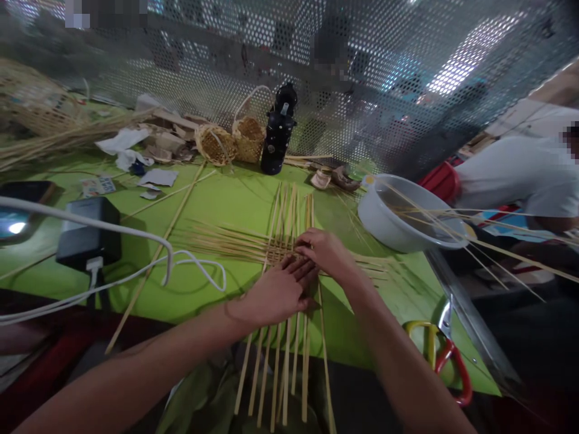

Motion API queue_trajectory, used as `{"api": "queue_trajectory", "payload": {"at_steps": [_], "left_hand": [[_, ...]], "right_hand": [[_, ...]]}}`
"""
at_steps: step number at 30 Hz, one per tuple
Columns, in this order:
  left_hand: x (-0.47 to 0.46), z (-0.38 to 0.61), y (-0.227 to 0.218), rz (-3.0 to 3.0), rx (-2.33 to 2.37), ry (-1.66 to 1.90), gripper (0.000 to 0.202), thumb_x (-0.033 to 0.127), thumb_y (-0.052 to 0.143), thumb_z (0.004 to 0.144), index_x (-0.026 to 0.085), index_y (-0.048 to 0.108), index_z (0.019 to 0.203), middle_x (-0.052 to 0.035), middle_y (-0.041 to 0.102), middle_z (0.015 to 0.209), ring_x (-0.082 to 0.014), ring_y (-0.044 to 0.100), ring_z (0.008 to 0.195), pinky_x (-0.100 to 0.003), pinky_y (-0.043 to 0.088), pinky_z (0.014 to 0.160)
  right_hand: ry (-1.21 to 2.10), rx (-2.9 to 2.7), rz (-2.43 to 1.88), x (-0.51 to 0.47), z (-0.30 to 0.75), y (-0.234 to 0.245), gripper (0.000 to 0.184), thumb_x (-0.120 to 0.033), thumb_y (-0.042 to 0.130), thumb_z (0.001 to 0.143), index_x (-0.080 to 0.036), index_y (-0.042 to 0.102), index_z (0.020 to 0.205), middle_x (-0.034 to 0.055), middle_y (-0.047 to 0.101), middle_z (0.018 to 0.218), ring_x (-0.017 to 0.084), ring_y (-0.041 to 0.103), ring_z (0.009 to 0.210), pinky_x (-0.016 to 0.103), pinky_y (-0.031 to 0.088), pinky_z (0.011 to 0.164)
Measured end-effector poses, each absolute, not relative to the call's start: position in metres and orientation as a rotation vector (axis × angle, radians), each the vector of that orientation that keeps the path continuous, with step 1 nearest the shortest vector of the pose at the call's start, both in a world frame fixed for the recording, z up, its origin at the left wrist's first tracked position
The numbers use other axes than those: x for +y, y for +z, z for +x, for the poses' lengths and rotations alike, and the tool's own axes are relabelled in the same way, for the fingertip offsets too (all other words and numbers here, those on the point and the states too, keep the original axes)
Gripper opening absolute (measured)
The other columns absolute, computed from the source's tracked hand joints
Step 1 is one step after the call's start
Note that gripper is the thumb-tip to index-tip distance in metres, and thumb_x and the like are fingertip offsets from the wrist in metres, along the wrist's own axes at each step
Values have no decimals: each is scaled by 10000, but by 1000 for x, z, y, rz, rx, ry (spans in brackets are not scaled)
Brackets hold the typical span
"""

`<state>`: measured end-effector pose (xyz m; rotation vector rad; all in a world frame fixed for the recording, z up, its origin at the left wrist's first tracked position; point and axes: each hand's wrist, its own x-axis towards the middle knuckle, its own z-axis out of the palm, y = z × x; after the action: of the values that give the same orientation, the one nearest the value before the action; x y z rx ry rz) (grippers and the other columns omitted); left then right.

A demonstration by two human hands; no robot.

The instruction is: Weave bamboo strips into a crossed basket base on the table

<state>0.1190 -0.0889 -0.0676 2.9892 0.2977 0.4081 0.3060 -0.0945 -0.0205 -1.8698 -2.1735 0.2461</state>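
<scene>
A flat weave of thin bamboo strips lies on the green table, several strips running away from me and several crossing sideways. My left hand lies flat on the crossing, fingers stretched out and pressing the strips down. My right hand sits just beyond it with fingers curled, pinching a strip at the weave's middle. The strips' near ends hang over the table's front edge.
A white bowl holding long strips stands at right, with red-and-yellow scissors near the front edge. A black bottle and small woven baskets stand at the back. A black charger with white cables lies left. A person in white sits at far right.
</scene>
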Motion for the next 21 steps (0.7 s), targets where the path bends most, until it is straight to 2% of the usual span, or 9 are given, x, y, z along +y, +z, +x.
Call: {"api": "queue_trajectory", "payload": {"at_steps": [9, 16, 19, 21], "left_hand": [[-91, 121, -69, 2946, 323, 445, 616, 531, 485, 997, 118, 510, 1453, -157, 500, 1532, -292, 393, 1465, -462, 254, 1203], [-91, 118, -67, 2975, 293, 485, 560, 514, 509, 991, 134, 556, 1400, -142, 584, 1453, -287, 433, 1432, -453, 242, 1205], [-91, 117, -68, 2994, 281, 511, 568, 479, 509, 997, 114, 525, 1432, -148, 551, 1488, -283, 389, 1463, -439, 226, 1211], [-92, 117, -70, 3002, 289, 537, 586, 471, 504, 999, 95, 506, 1449, -163, 522, 1511, -287, 375, 1471, -438, 215, 1213]], "right_hand": [[43, -2216, -2002, -105, 290, -22, 177, -124, 580, 952, -169, 742, 895, 85, 710, 933, 204, 624, 909, 290, 431, 800], [-10, -2237, -1984, -107, 291, -29, 229, -83, 536, 934, -166, 743, 887, 96, 707, 929, 214, 615, 921, 303, 434, 824], [12, -2217, -2020, -103, 289, -23, 178, -146, 584, 938, -175, 736, 850, 86, 707, 909, 208, 621, 886, 294, 431, 770], [50, -2178, -2007, -99, 287, -20, 109, -202, 637, 930, -180, 735, 889, 77, 713, 933, 204, 631, 885, 287, 434, 762]]}}
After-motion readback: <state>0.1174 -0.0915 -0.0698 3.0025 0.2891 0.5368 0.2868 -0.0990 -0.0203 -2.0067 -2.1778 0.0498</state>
